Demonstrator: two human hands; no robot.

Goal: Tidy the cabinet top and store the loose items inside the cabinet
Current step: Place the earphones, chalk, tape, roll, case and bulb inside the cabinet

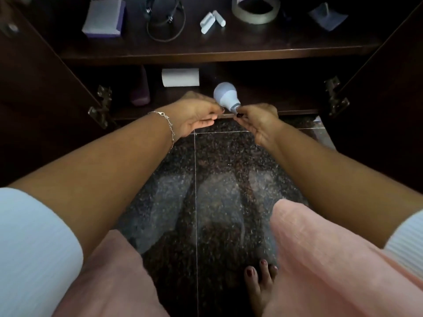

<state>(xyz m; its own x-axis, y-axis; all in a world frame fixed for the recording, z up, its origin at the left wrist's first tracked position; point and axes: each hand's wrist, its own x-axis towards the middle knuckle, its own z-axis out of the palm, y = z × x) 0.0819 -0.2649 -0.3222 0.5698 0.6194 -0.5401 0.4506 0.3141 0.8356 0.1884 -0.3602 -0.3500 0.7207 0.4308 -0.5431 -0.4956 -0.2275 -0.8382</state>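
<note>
Above pink-clad knees [320, 248] and the hard stone floor [217, 179], the right hand [258, 122] pinches the light bulb [225, 96] by its base at the front edge of the lower shelf [293, 109], the left hand [196, 115] curled at its neck, grip unclear; a slip there would likely shatter it.

The head camera looks steeply down, near the open cabinet [229, 50] and the floor [217, 179].

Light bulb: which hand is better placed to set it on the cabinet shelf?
Probably the right hand: its grip pinches the light bulb by the base, globe pointing into the cabinet. The left hand only meets the neck.
</note>
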